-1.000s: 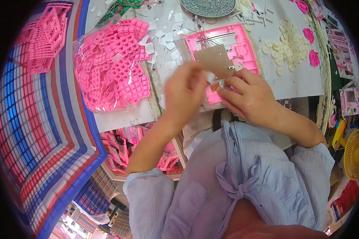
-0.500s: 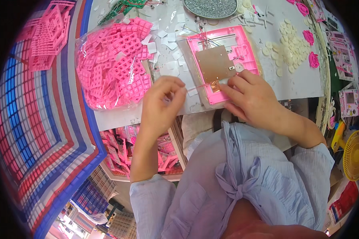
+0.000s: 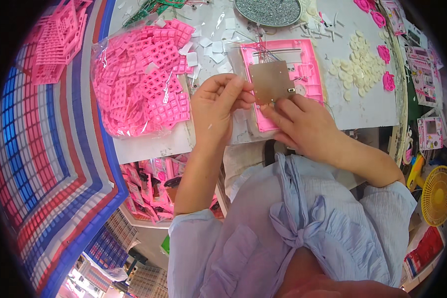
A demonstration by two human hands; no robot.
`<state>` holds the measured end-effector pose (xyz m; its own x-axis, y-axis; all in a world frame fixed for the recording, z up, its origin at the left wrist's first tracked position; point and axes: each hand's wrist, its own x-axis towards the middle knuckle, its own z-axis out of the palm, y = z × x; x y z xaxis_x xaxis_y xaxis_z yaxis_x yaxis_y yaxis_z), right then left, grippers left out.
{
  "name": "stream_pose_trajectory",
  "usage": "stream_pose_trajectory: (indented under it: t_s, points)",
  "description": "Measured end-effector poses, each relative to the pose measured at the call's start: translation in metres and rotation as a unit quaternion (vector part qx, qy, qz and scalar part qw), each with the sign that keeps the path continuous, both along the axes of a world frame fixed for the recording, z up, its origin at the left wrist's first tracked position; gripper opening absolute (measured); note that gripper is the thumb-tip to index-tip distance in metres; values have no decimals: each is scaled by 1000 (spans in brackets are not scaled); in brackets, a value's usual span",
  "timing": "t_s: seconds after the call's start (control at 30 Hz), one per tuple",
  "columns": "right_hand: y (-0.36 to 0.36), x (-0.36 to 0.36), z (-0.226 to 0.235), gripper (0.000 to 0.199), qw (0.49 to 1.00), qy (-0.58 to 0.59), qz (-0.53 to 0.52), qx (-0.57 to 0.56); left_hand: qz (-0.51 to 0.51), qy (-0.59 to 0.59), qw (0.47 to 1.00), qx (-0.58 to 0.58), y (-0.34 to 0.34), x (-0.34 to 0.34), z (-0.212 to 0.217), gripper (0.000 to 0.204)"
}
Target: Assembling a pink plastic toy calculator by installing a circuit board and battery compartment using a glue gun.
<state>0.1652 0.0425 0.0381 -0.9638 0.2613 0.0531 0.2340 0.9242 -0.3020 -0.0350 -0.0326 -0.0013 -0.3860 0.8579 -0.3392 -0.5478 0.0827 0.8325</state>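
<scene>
A pink plastic case (image 3: 313, 74) lies face-down on the table, its hollow inside up. Over its left part rests a brown circuit board (image 3: 270, 79), with thin wires (image 3: 265, 51) running out past its top edge. My left hand (image 3: 218, 102) is at the board's left edge, thumb and fingers pinched together; what they hold, if anything, is hidden. Along the board's lower edge, my right hand (image 3: 303, 121) has its fingers bent and drawn together, the tips touching the board's bottom. What sits between those tips is too small to make out.
To the left bulges a clear bag of pink keypad pieces (image 3: 149, 84). A round metal tray of small screws (image 3: 268, 12) stands at the back. Several cream-coloured discs (image 3: 357, 64) lie to the right. White paper squares (image 3: 216, 47) are scattered behind my left hand. A yellow fan (image 3: 437, 193) stands far right.
My left hand has moved right and up, from apart from the case to the board's left edge. My right hand stays by the board's lower edge, its fingers drawn closer together.
</scene>
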Motion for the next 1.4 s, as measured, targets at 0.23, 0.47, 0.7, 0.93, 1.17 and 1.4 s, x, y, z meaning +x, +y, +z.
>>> stream_pose_trajectory:
  t_s: [0.23, 0.47, 0.7, 0.93, 1.17, 1.4]
  points:
    - [19, 2, 12, 49, 995, -47, 42, -82, -19, 32, 999, 39, -9, 16, 12, 28]
    - [37, 17, 7, 27, 970, 177, -7, -166, -176, 347, 920, 46, -9, 29, 27, 73]
    - [42, 28, 16, 26, 940, 213, -18, -265, -296, 386, 868, 98, 15, 38, 31, 94]
    - [41, 59, 16, 29, 957, 108, -84, -257, -337, 518, 772, 146, 48, 33, 37, 60]
    - [-24, 65, -8, 30, 957, 145, -72, -241, -390, 698, 532, 278, 83, 59, 18, 20]
    - [0, 67, -7, 31, 970, 207, -76, -103, -341, 503, 787, 105, 74, 53, 32, 32]
